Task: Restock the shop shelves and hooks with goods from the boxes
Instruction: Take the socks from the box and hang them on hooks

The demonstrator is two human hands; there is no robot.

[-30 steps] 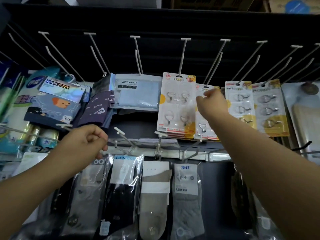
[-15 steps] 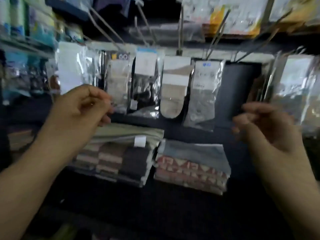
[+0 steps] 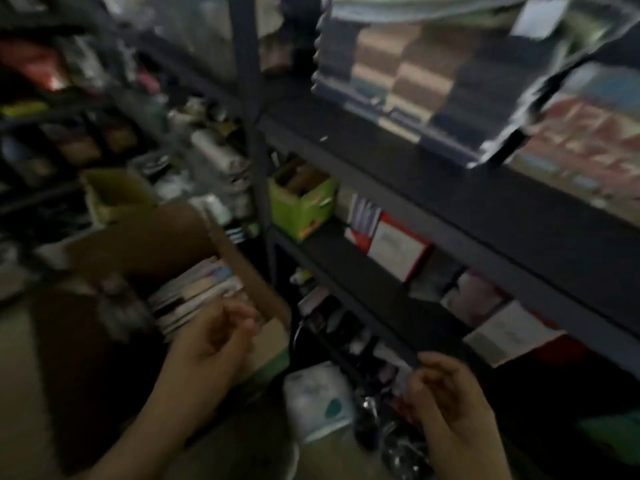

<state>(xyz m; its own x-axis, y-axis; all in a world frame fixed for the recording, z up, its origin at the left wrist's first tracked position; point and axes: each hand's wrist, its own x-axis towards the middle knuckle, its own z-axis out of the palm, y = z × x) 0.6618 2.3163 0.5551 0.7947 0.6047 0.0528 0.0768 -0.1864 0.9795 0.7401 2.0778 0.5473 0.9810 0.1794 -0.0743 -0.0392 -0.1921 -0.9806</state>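
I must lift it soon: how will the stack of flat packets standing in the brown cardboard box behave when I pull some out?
The flat packets stand on edge, packed close, so neighbours will probably lean or fall over. They look thin, so likely light and bendy. The picture is blurred; whether they are slippery I cannot tell.

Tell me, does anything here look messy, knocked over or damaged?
Nothing clearly damaged, though the picture is blurred. The green box on the dark shelf sits tilted rather than square. Loose packets and a white pack lie jumbled low down beside the open cardboard box. Both hands look loosely curled and hold nothing I can see.
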